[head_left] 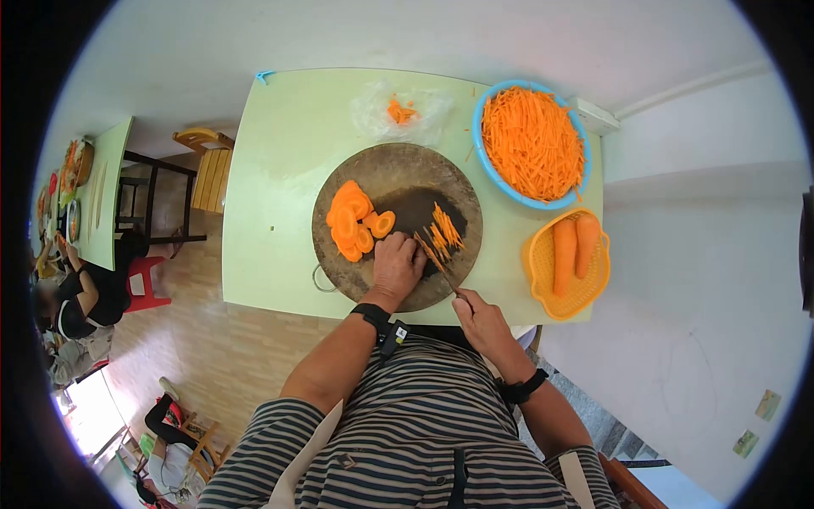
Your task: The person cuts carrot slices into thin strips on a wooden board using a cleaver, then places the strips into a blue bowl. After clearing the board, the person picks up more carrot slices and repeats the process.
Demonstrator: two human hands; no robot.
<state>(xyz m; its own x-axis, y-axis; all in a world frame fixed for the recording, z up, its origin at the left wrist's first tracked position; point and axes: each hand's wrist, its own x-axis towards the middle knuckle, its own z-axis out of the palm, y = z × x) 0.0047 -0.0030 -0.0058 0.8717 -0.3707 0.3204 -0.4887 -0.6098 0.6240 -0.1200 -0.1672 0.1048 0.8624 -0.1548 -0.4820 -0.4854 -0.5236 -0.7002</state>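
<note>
My right hand (485, 324) is closed round the handle of a kitchen knife (437, 259), whose blade slants across the round wooden chopping board (373, 161). Curled fingers of my left hand (398, 267) press down on the board close beside the blade; whatever lies beneath them is hidden. Thin carrot strips (444, 227) lie on the blade's far side. Up and left of my left hand is an overlapping heap of carrot slices (346, 219), with a few looser slices (383, 224) nearer my fingers.
A blue basin (477, 153) heaped with carrot shreds (530, 140) stands at the back right. Below it, a yellow basket (593, 293) holds two whole carrots (564, 254). A plastic bag (369, 106) with orange scraps lies behind the board. Another person (85, 293) sits at a table far left.
</note>
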